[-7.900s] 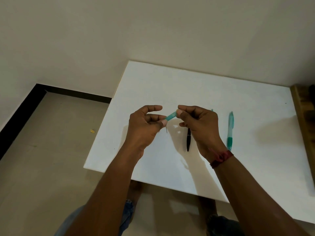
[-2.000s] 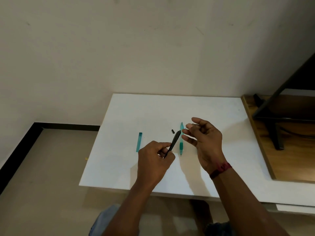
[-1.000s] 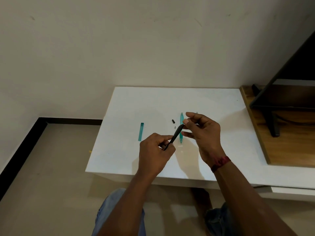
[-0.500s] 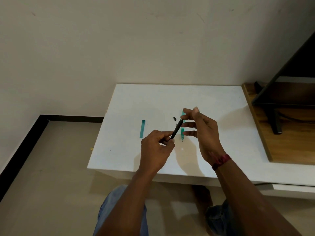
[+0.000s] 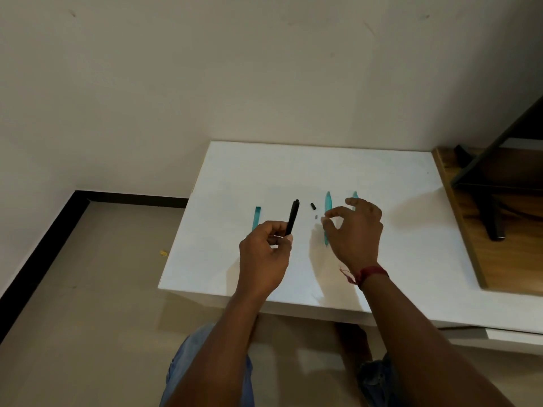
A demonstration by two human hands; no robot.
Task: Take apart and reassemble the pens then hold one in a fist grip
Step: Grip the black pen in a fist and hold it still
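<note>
My left hand [image 5: 264, 254] grips the lower end of a black pen barrel [image 5: 293, 212], which points up and away over the white table [image 5: 396, 201]. My right hand [image 5: 357, 233] hovers to its right, thumb and forefinger tips meeting, the other fingers spread. Whether anything sits in that pinch is too small to tell. A teal pen [image 5: 328, 202] lies on the table, partly hidden under my right hand. A second teal pen tip [image 5: 355, 195] shows behind that hand. A short teal barrel piece [image 5: 256, 218] lies left of the black barrel. A small black part [image 5: 313, 205] and a tiny grey part [image 5: 316, 216] lie between my hands.
A wooden surface [image 5: 505, 259] adjoins the table on the right, with a dark stand [image 5: 490, 212] on it. The wall runs close behind the table. The table's front edge is just under my wrists, with floor to the left.
My right hand has come off the black barrel's top end and moved right. My left hand has tilted the barrel more upright and shifted it left.
</note>
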